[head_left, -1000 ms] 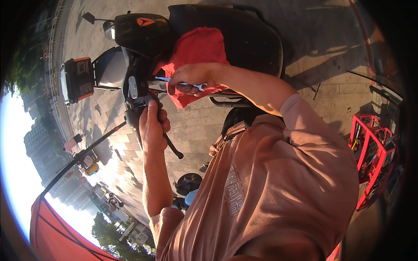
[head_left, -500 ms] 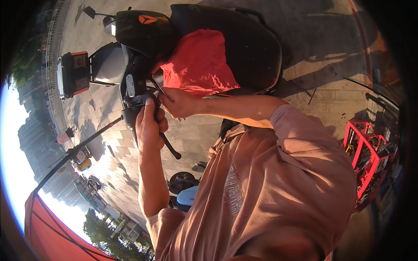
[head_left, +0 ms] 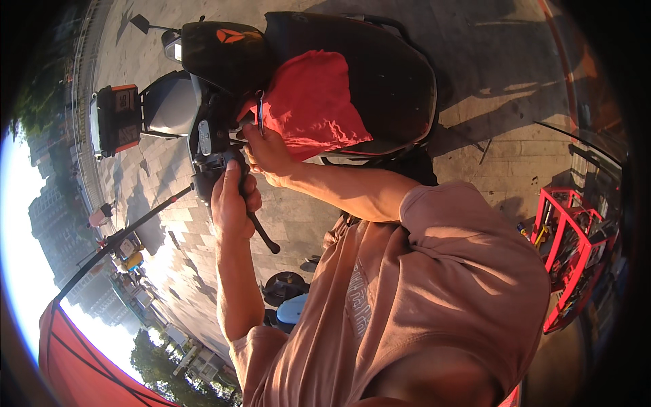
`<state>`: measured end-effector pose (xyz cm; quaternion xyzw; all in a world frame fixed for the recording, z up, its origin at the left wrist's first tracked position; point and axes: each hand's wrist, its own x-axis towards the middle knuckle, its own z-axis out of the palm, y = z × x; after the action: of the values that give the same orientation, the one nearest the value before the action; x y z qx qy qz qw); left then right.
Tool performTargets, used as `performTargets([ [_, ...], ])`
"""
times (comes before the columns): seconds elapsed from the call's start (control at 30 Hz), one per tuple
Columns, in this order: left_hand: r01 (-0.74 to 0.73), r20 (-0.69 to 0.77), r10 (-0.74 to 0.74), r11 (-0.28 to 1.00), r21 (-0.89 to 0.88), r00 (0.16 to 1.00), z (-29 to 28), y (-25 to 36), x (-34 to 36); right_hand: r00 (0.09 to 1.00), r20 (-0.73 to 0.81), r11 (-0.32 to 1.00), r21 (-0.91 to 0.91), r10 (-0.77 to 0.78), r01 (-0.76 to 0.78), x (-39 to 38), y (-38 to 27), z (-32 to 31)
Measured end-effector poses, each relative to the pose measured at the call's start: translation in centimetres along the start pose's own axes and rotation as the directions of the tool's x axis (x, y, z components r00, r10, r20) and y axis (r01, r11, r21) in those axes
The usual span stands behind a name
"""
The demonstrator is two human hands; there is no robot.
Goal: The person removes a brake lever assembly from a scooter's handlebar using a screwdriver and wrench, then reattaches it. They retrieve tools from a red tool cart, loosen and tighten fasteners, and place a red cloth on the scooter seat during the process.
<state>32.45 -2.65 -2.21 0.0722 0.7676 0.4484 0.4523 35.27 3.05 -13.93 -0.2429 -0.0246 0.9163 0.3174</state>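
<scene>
The handlebar (head_left: pixel 215 163) of a black scooter (head_left: pixel 390 88) lies in front of me. My left hand (head_left: pixel 232 203) is closed around its black grip, thumb along the top, and a brake lever (head_left: pixel 266 237) sticks out below the fingers. Close by, my right hand (head_left: pixel 270 150) pinches a slim metal wrench (head_left: pixel 260 112) that points away from me. The wrench's lower part is hidden in the fingers. Beyond that hand a red cloth (head_left: pixel 312 102) is draped over the scooter's body.
A grey panel with a black-and-orange box (head_left: pixel 116 121) sits at the scooter's front. To the right stands a red rack (head_left: pixel 566 251) holding tools. A blue-topped stool-like object (head_left: pixel 291 309) is below my arms. A red canopy (head_left: pixel 74 359) with a dark pole rises at lower left.
My right hand has turned and shifted slightly, so the wrench now stands more upright in view, pointing away from me. The left hand stays on the grip.
</scene>
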Motion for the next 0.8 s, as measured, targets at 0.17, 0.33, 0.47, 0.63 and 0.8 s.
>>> performTargets([
  [0.17,0.010,0.018,-0.010,1.000,-0.005,1.000,0.0,0.1,0.0,0.999,-0.037,0.998,0.057,0.010,-0.008,2.6,-0.3,0.4],
  [0.33,0.011,-0.008,-0.011,1.000,0.008,1.000,-0.1,-0.1,-0.4,0.982,0.164,0.937,0.317,0.098,-0.146,2.4,-0.3,-0.3],
  [0.47,0.000,-0.002,0.000,1.000,-0.001,1.000,-0.3,-0.2,-0.5,0.970,0.137,0.921,0.312,0.199,-0.233,2.5,-0.4,-0.3],
  [0.63,-0.042,0.009,0.042,0.999,0.027,0.999,-0.9,-0.9,-0.5,0.959,0.178,0.893,0.359,0.222,-0.273,2.7,-0.5,-0.1],
  [0.8,-0.312,0.016,0.346,0.822,0.476,0.938,-1.2,-0.4,-3.0,0.948,0.211,0.880,0.365,0.240,-0.304,2.5,-0.9,-0.3],
])
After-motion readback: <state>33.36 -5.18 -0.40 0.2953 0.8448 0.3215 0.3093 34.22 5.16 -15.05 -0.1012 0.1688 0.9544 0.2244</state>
